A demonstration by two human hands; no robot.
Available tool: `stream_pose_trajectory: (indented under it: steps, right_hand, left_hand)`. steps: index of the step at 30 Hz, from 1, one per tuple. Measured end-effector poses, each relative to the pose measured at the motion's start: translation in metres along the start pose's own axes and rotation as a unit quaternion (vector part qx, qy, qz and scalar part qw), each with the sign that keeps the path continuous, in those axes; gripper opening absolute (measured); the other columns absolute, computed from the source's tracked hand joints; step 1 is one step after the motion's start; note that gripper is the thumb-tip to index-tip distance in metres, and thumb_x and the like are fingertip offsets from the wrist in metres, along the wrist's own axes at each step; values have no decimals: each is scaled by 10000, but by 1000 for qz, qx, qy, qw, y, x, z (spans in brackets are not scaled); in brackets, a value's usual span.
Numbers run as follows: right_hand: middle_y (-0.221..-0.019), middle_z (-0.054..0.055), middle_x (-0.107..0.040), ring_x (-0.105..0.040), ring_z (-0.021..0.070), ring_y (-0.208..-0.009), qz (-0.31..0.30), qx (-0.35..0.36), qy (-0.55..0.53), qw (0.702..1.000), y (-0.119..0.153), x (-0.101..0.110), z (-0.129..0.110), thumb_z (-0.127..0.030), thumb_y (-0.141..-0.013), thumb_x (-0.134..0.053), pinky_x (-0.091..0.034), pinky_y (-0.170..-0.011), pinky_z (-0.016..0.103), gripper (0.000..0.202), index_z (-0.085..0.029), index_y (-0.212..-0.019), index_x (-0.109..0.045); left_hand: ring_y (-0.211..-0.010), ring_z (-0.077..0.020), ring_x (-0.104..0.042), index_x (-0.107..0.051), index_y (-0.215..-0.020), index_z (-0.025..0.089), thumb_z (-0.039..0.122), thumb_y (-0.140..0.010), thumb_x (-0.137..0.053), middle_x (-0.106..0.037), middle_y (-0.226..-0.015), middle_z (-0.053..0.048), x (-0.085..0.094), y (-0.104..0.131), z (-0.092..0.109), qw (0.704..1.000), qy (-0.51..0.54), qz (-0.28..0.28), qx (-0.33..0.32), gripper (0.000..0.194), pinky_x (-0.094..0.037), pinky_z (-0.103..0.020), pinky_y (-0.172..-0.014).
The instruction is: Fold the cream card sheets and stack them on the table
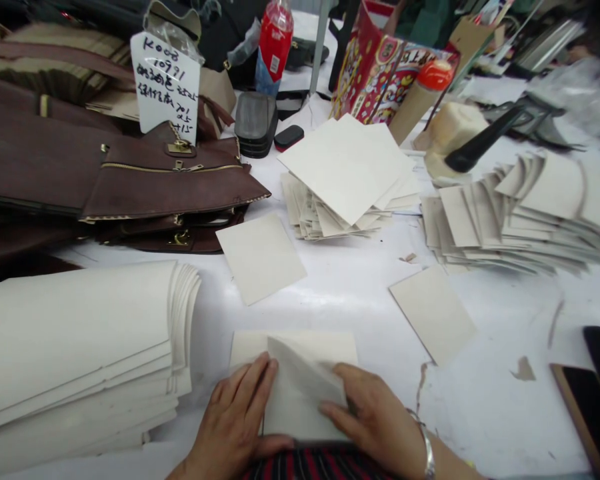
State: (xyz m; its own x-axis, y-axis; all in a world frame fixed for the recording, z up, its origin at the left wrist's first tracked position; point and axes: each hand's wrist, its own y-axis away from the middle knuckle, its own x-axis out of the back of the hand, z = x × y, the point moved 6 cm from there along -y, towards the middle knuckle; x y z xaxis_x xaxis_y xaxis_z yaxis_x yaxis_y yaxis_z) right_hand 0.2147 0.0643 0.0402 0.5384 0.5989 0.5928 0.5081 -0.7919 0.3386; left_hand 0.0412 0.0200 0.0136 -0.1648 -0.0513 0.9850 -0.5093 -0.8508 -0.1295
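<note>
Close to my body lies a pale cream sheet (pixel 340 343) of card or leather. On top of it is a thinner pale sheet (pixel 300 400), its far edge lifted and bent. My left hand (pixel 233 413) rests with fingers stretched along the left edge of the upper sheet. My right hand (pixel 375 413) pinches that sheet's right side between thumb and fingers; motion blurs the fingertips a little. Beyond the hands, single pale pieces lie at the left (pixel 261 259) and the right (pixel 433 315).
Folded pale sheets (pixel 80 333) are piled at left, below brown leather bags (pixel 170 187) with a handwritten tag (pixel 167 83). Stacks of pale pieces stand at centre (pixel 350 167) and right (pixel 520 213). Farther back are a bottle (pixel 275 50) and a red bag (pixel 370 67). A phone-like object (pixel 587 407) lies right.
</note>
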Motion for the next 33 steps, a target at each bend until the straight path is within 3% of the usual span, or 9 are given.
stream_pose_trajectory:
  steps: [2,4,9,19,23,28,30,33]
  right_hand:
    - [-662,8,-553,-513,144,-616,67,-86,93,990,-1,9,18,-347,-781,-513,-375,-565,249,181,-179,-716,-495]
    - [-594,-11,-527,-494,134,-550,97,-126,145,977,-2,11,31,-412,-781,-506,-343,-521,241,261,-187,-661,-454]
    - [-563,-21,-521,-491,113,-519,132,-117,186,967,-7,8,37,-444,-825,-430,-312,-507,225,308,-191,-651,-444]
    - [-559,-24,-516,-492,130,-508,130,-168,221,952,-6,18,42,-547,-760,-465,-284,-501,242,359,-198,-677,-454]
    - [-566,-25,-522,-500,120,-513,123,-155,204,959,-7,19,45,-440,-832,-409,-301,-503,241,294,-195,-678,-460]
    - [-650,21,-566,-533,139,-585,184,-100,230,951,-5,22,40,-365,-845,-411,-389,-544,258,232,-170,-804,-529]
    - [-858,82,-606,-561,182,-788,205,-4,254,945,-4,19,27,-271,-858,-390,-434,-707,326,227,-157,-986,-540]
    - [-1131,85,-549,-436,218,-1102,150,200,257,934,-4,-3,0,-168,-859,-355,-354,-931,421,318,-182,-1143,-498]
  left_hand:
    - [-1024,-248,-444,-423,-1228,125,720,-660,-379,-479,-1209,-132,-1,2,0,1000,-4,8,-1,825,-328,-310,-829]
    - [-1005,-243,-458,-434,-1220,140,696,-675,-398,-493,-1196,-124,-1,1,1,1000,7,18,7,780,-330,-309,-822]
    - [-956,-231,-492,-402,-1242,182,576,-718,-467,-540,-1146,-99,4,-4,0,995,57,53,57,658,-331,-319,-805]
    - [-923,-208,-513,-437,-1218,164,529,-685,-530,-548,-1143,-90,-1,-4,-4,998,16,52,-16,653,-349,-291,-760]
    - [-931,-215,-512,-447,-1210,156,538,-682,-531,-547,-1141,-102,0,-4,-5,998,21,54,-13,657,-347,-296,-769]
    - [-963,-219,-492,-443,-1216,169,588,-707,-483,-541,-1145,-97,-1,-4,-4,999,18,29,-7,660,-351,-296,-792]
    - [-976,-223,-483,-459,-1199,158,602,-717,-462,-531,-1155,-106,0,-4,-3,1000,15,17,-12,655,-355,-300,-809]
    - [-989,-221,-482,-487,-1164,139,552,-762,-446,-523,-1161,-118,1,-6,-3,999,36,15,4,578,-362,-311,-846]
